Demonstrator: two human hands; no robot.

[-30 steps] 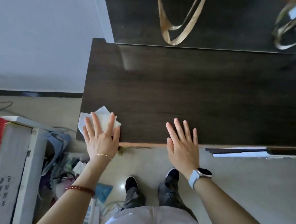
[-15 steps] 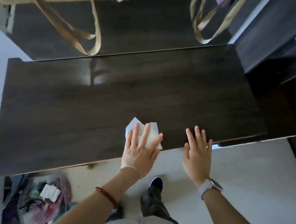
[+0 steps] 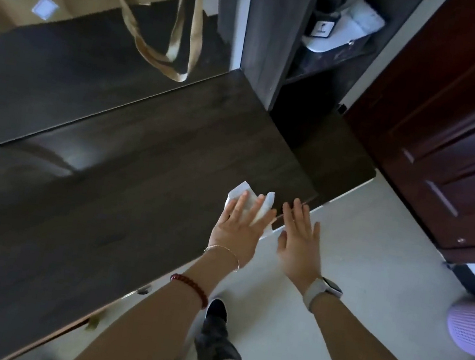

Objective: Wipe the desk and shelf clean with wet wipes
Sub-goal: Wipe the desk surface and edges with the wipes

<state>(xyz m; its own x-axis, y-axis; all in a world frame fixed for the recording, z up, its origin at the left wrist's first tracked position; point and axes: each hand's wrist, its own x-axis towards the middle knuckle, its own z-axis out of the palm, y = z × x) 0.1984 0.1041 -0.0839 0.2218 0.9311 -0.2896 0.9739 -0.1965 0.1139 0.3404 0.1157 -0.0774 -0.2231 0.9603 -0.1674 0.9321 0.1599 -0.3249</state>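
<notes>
Wet wipe (image 3: pixel 252 204) lies pressed under left hand (image 3: pixel 239 227), beside right hand (image 3: pixel 299 242).

Left hand (image 3: pixel 237 229): palm down, flat, fingers (image 3: pixel 238 208) spread and pointing away from the body.
Left wrist: thin bracelet, with a red bead bracelet further up the forearm.
Left arm: bare, reaching forward.
Right hand (image 3: pixel 299 245): open, palm down, fingers together and extended, just beside the left hand.
Right wrist: pale watch.
Right arm: bare, reaching forward.

crumpled white wet wipe (image 3: pixel 257 206) flat at dark wooden desk (image 3: pixel 104 190) front-right edge
</notes>
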